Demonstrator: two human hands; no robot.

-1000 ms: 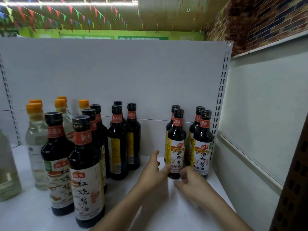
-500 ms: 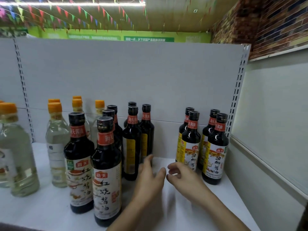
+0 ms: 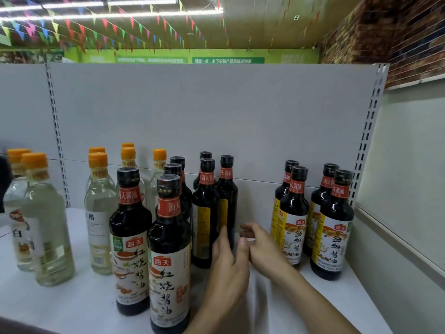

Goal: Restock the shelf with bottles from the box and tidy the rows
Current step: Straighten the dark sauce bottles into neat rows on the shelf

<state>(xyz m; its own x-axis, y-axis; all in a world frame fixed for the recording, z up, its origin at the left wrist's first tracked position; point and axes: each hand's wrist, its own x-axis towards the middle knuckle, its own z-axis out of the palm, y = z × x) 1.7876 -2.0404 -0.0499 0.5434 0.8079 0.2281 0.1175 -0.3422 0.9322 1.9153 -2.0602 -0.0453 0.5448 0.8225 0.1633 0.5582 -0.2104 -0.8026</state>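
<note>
2 white-label soy bottles (image 3: pixel 168 273) are standing nearest on the white shelf (image 3: pixel 72 307). Left hand (image 3: pixel 228 271) is hovering low, fingers straight, seemingly touching the yellow-label dark bottle (image 3: pixel 206 218). Right hand (image 3: pixel 263 247) is hanging just beside it, fingers loosely curled, holding nothing. 4 dark bottles (image 3: pixel 333 227) are standing further right, orange-capped clear bottles (image 3: pixel 100 208) left, grey back panel (image 3: pixel 216 112) behind.

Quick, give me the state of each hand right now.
Left hand: open, fingers straight beside a dark bottle, holding nothing.
Right hand: open, fingers loosely curled, holding nothing.
</note>
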